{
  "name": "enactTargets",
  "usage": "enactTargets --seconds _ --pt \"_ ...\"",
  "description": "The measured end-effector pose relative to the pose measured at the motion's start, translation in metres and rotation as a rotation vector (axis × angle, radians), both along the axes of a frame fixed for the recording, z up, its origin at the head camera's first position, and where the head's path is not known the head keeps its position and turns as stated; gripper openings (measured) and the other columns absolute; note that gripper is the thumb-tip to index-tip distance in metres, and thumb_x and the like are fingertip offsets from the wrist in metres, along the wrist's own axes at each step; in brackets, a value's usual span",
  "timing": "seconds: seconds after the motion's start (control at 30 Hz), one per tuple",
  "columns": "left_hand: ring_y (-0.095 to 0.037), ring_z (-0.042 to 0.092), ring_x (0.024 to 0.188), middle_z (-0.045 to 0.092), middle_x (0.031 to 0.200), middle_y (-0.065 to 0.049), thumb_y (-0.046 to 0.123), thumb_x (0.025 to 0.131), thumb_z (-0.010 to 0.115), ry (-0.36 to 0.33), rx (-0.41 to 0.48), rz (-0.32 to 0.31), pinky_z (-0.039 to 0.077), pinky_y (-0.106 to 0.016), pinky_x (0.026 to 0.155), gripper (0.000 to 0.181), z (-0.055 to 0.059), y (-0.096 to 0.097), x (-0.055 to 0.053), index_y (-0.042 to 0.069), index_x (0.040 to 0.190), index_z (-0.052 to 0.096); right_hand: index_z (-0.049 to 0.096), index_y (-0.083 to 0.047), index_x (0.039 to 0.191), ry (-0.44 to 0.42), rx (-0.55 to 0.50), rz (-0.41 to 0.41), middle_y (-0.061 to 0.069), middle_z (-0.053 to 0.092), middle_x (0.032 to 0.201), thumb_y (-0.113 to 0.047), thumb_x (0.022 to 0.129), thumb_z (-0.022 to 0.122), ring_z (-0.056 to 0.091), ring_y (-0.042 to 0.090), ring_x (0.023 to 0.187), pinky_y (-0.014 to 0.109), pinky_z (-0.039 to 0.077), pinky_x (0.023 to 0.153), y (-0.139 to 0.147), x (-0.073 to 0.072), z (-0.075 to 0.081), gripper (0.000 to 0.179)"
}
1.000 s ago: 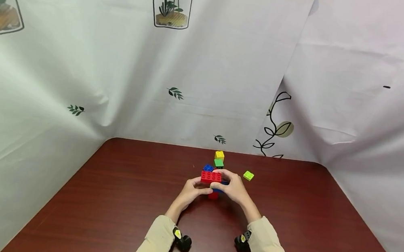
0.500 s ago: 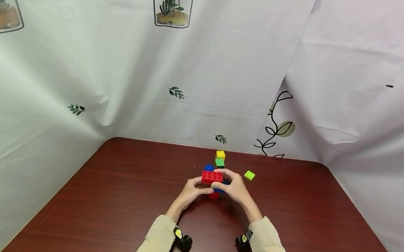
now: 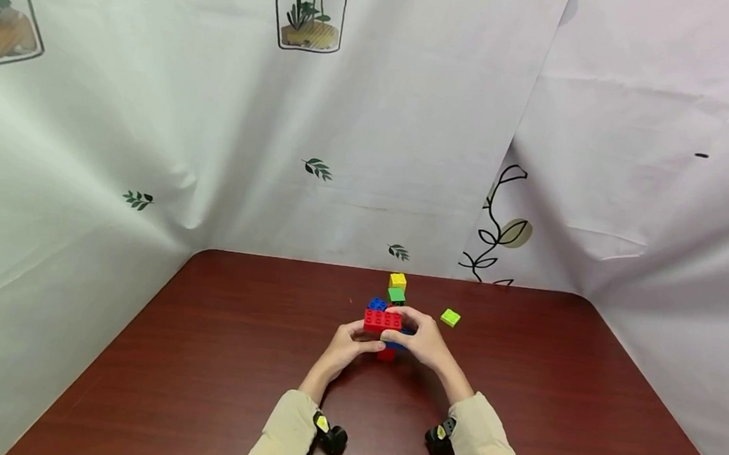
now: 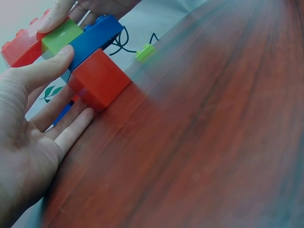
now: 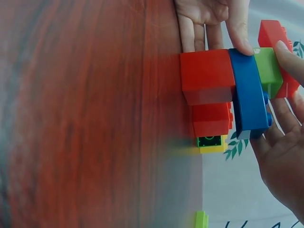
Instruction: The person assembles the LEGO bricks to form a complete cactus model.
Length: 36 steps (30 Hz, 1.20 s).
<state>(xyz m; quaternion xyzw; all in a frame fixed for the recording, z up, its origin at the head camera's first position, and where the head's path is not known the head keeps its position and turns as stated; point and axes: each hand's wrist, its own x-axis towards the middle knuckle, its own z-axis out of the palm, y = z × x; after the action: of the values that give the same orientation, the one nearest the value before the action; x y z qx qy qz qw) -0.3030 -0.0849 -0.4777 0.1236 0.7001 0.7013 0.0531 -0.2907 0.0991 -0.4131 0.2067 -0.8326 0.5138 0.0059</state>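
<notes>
A stack of toy building bricks stands on the table. From the bottom it has a red brick [image 5: 207,76], a blue brick [image 5: 249,97] sticking out sideways, a light green brick [image 4: 61,38] and a long studded red brick [image 3: 382,321] on top. My left hand [image 3: 344,347] grips the stack from the left, its thumb against the blue brick and fingers behind, down by the lower red brick. Higher up, my right hand [image 3: 423,338] pinches the stack from the right, thumb near the green and top red bricks. Its fingers are partly hidden behind the stack.
Just behind the stack are a blue brick [image 3: 378,303], another red brick [image 5: 211,118], a green brick [image 3: 395,295] and a yellow brick [image 3: 397,280]. A loose lime brick [image 3: 450,317] lies to the right. White printed cloth [image 3: 366,206] hangs beyond the table [image 3: 226,361].
</notes>
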Motion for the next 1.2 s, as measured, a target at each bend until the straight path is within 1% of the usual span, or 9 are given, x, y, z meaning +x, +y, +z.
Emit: enactTargets --seconds 0.13,0.4,0.57,0.67,0.77,0.9,1.0,1.07,1.2 --pt "-0.027 0.068 0.109 0.067 0.124 -0.019 0.008 0.086 0.073 0.001 0.009 -0.019 0.055 -0.032 0.094 0.043 -0.004 -0.001 -0.001 0.001 0.127 0.062 0.061 -0.005 0.126 -0.015 -0.011 -0.009 0.018 0.067 0.12 -0.018 0.088 0.073 0.061 0.027 0.108 0.044 0.054 0.095 0.004 -0.01 -0.016 0.042" --pt "-0.014 0.069 0.1 0.069 0.117 -0.01 0.007 0.087 0.071 -0.043 0.083 -0.059 0.056 -0.028 0.09 0.044 -0.004 -0.01 -0.003 -0.003 0.128 0.058 0.065 -0.01 0.122 -0.024 -0.039 -0.022 0.013 0.069 0.117 -0.024 0.085 0.076 0.061 0.024 0.106 0.04 0.054 0.093 0.007 -0.012 -0.022 0.041" --pt "-0.012 0.069 0.086 0.069 0.098 -0.002 -0.002 0.09 0.062 -0.084 0.156 0.029 0.059 -0.028 0.084 0.034 -0.002 -0.018 -0.01 -0.01 0.122 0.057 0.064 -0.011 0.122 -0.041 -0.037 -0.029 0.013 0.068 0.118 -0.025 0.085 0.076 0.06 0.026 0.108 0.041 0.055 0.092 0.005 -0.014 -0.022 0.042" --pt "-0.013 0.068 0.08 0.069 0.091 0.001 0.001 0.091 0.062 -0.103 0.144 0.08 0.059 -0.026 0.079 0.029 0.001 -0.023 -0.017 -0.009 0.118 0.06 0.064 -0.011 0.123 -0.044 -0.035 -0.032 0.013 0.068 0.119 -0.026 0.086 0.075 0.06 0.026 0.109 0.041 0.055 0.093 0.005 -0.014 -0.021 0.041" --pt "-0.014 0.066 0.078 0.07 0.087 0.003 0.004 0.091 0.065 -0.103 0.097 0.118 0.059 -0.027 0.076 0.027 0.005 -0.027 -0.022 -0.008 0.115 0.062 0.063 -0.007 0.124 -0.058 -0.026 -0.027 0.016 0.068 0.12 -0.021 0.087 0.073 0.06 0.027 0.11 0.042 0.054 0.094 0.001 -0.006 -0.008 0.04" --pt "-0.015 0.067 0.083 0.071 0.095 -0.005 0.005 0.09 0.067 -0.068 0.051 0.174 0.059 -0.033 0.08 0.029 0.005 -0.029 -0.029 -0.008 0.115 0.063 0.062 -0.002 0.125 -0.08 -0.025 -0.02 0.021 0.066 0.121 -0.014 0.089 0.071 0.06 0.031 0.111 0.045 0.053 0.095 -0.003 0.0 -0.002 0.04" --pt "-0.01 0.068 0.087 0.069 0.111 -0.019 0.007 0.091 0.066 -0.066 0.037 0.183 0.059 -0.035 0.086 0.035 0.004 -0.028 -0.035 -0.007 0.123 0.06 0.062 -0.004 0.125 -0.07 -0.036 -0.034 0.019 0.067 0.121 -0.016 0.088 0.072 0.06 0.03 0.111 0.045 0.054 0.095 -0.001 -0.008 -0.017 0.04" --pt "-0.007 0.067 0.09 0.064 0.121 -0.024 0.007 0.092 0.065 -0.08 0.032 0.17 0.058 -0.033 0.088 0.041 0.005 -0.027 -0.039 -0.005 0.13 0.056 0.063 -0.006 0.126 -0.061 -0.046 -0.045 0.017 0.067 0.121 -0.019 0.088 0.073 0.06 0.028 0.111 0.044 0.054 0.095 0.0 -0.013 -0.024 0.041" --pt "-0.019 0.067 0.105 0.059 0.132 -0.026 0.007 0.093 0.063 -0.07 -0.011 0.123 0.055 -0.035 0.094 0.047 0.006 -0.02 -0.045 -0.003 0.137 0.051 0.064 -0.008 0.125 -0.051 -0.042 -0.053 0.015 0.068 0.119 -0.025 0.086 0.075 0.061 0.026 0.109 0.043 0.054 0.094 0.005 -0.014 -0.025 0.043"
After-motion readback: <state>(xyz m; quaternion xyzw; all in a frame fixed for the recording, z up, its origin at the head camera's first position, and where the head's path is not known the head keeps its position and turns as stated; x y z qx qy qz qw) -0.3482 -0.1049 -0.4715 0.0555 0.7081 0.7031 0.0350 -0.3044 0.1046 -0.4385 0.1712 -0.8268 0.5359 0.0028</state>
